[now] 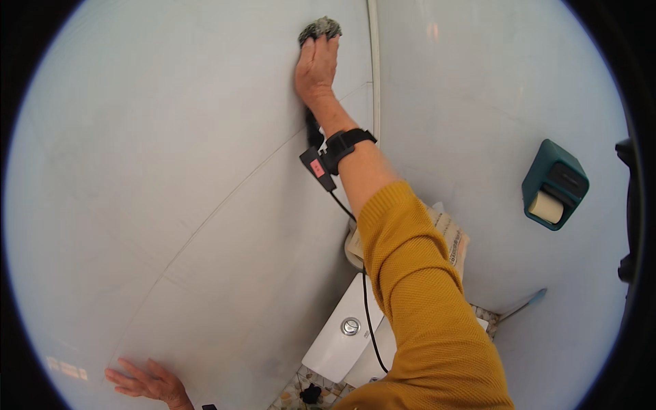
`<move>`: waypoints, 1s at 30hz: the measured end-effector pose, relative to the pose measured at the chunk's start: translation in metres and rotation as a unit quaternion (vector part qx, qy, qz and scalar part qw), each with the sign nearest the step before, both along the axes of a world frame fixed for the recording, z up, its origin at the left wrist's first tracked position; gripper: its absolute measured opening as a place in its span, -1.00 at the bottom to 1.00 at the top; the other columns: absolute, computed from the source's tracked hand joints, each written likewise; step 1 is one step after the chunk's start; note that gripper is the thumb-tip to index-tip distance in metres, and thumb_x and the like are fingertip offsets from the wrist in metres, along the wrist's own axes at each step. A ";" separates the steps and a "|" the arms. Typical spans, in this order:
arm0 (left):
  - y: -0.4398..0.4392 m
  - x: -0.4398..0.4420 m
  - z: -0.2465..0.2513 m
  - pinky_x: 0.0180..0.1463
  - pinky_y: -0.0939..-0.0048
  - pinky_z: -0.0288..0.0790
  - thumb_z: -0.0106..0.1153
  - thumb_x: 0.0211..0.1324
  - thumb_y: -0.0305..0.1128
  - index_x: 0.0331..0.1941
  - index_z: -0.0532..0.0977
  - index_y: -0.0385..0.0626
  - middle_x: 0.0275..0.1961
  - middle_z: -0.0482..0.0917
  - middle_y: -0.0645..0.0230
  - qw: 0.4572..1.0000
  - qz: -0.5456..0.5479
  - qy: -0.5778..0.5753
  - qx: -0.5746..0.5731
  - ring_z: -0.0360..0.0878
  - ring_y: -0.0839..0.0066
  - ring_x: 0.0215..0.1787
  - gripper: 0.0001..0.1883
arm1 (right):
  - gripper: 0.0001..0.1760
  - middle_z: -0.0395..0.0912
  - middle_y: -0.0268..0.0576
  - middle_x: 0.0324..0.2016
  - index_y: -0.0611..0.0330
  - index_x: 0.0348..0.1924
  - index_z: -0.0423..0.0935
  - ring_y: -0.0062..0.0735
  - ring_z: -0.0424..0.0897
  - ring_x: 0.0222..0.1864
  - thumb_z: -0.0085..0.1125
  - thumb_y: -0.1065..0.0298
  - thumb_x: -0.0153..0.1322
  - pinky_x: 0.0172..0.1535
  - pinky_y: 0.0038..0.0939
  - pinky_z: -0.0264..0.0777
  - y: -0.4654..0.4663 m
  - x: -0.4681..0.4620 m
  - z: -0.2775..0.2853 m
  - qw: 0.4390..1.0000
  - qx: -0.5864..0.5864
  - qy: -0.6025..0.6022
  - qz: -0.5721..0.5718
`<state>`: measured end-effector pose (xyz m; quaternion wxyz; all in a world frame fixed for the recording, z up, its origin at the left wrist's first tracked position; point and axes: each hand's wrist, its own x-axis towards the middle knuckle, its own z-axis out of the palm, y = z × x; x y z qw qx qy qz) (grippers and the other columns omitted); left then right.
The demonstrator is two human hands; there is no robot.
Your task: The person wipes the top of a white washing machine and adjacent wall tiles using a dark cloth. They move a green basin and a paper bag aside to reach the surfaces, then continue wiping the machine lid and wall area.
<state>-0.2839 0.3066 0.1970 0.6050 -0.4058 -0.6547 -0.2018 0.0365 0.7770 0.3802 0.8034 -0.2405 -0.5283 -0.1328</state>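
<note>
At the top of the view, my right hand [316, 69] grips a crumpled grey scouring pad [322, 28]. It presses the pad to a smooth pale wall [179, 154], left of the corner. The pad's underside is hidden against the wall. My left hand [148, 384] is at the lower left with fingers spread, apparently resting on the same wall and holding nothing. A black strap with a small device [328, 159] circles my right wrist, and a black cable [370, 318] trails down from it.
A white toilet cistern [341, 330] with a round flush button stands below my arm. A green toilet-paper holder [556, 184] hangs on the right wall. Printed paper packaging [455, 241] sits in the corner, partly hidden. A blue-handled stick [535, 297] leans lower right. Something black [310, 393] lies on the patterned floor.
</note>
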 end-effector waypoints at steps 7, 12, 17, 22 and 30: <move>0.013 0.000 0.000 0.37 -0.12 -0.21 -0.17 0.31 -0.25 0.31 0.15 -0.16 0.40 0.04 0.00 0.996 0.018 0.074 0.041 -0.04 0.08 0.45 -0.47 | -0.60 0.25 0.48 -0.02 0.45 -0.13 0.35 0.48 0.22 0.00 -0.25 0.21 0.46 0.13 0.08 0.08 0.096 0.063 -0.062 0.985 -0.154 0.040 -0.064; 0.014 0.000 -0.004 0.35 -0.18 -0.19 -0.26 0.34 -0.21 0.33 0.05 -0.17 0.41 -0.01 -0.04 0.995 0.065 0.071 0.018 -0.12 -0.07 0.43 -0.46 | -0.64 0.33 0.25 -0.11 0.37 -0.21 0.39 0.25 0.31 -0.09 -0.25 0.22 0.46 0.04 -0.06 0.19 0.114 0.090 -0.118 0.984 -0.166 0.061 0.008; 0.011 0.008 -0.004 0.24 -0.43 -0.07 -0.34 0.36 -0.21 0.38 -0.12 -0.10 0.39 -0.04 -0.14 0.994 0.100 0.037 -0.017 -0.13 -0.43 0.34 -0.43 | -0.63 0.31 0.17 -0.09 0.38 -0.26 0.41 0.19 0.31 -0.08 -0.23 0.20 0.47 0.03 -0.12 0.21 0.115 0.091 -0.158 0.988 -0.123 0.090 0.015; 0.012 -0.003 0.001 0.21 -0.45 -0.05 -0.37 0.37 -0.23 0.39 -0.18 -0.05 0.39 -0.04 -0.17 0.983 0.108 0.134 -0.059 -0.09 -0.49 0.31 -0.43 | -0.60 0.30 0.20 -0.04 0.38 -0.19 0.43 0.19 0.31 -0.02 -0.22 0.17 0.46 0.09 -0.13 0.19 0.117 0.094 -0.241 0.944 -0.283 0.166 0.022; 0.010 -0.009 0.002 0.18 -0.50 -0.07 -0.38 0.38 -0.23 0.39 -0.27 0.06 0.39 -0.05 -0.18 0.984 0.115 0.117 -0.068 -0.10 -0.50 0.31 -0.41 | -0.52 0.29 0.28 0.02 0.41 -0.17 0.44 0.26 0.31 0.00 -0.26 0.11 0.46 0.10 -0.05 0.19 0.144 0.110 -0.331 0.862 -0.472 0.180 -0.048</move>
